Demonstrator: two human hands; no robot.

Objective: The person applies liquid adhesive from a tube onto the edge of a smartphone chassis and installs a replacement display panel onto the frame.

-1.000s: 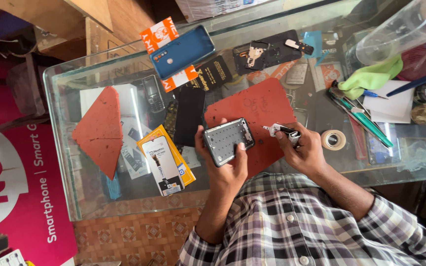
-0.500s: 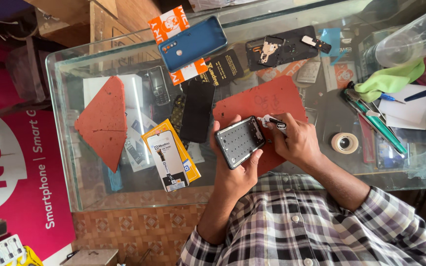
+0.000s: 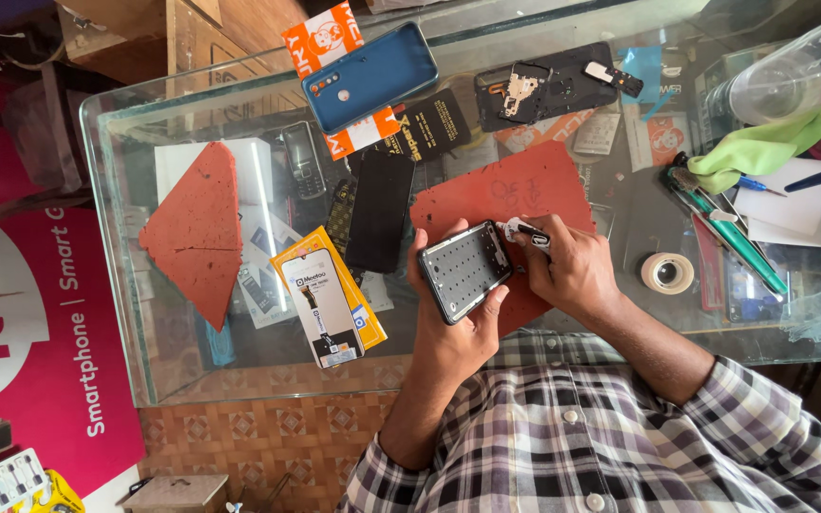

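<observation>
Left hand (image 3: 453, 318) grips an opened phone frame (image 3: 464, 270) — fingers clamped round its edges — above the red mat (image 3: 510, 195) on the glass surface (image 3: 620, 204); right hand (image 3: 570, 271) pinches a small tool (image 3: 528, 232) at its corner.

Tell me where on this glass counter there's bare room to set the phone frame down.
Freest patch: the glass between the red mat and the tape roll. A narrower strip lies along the near edge, below the torn red sheet. Crowded: the far side around the blue phone case, and the right end with tools and green cloth.
</observation>
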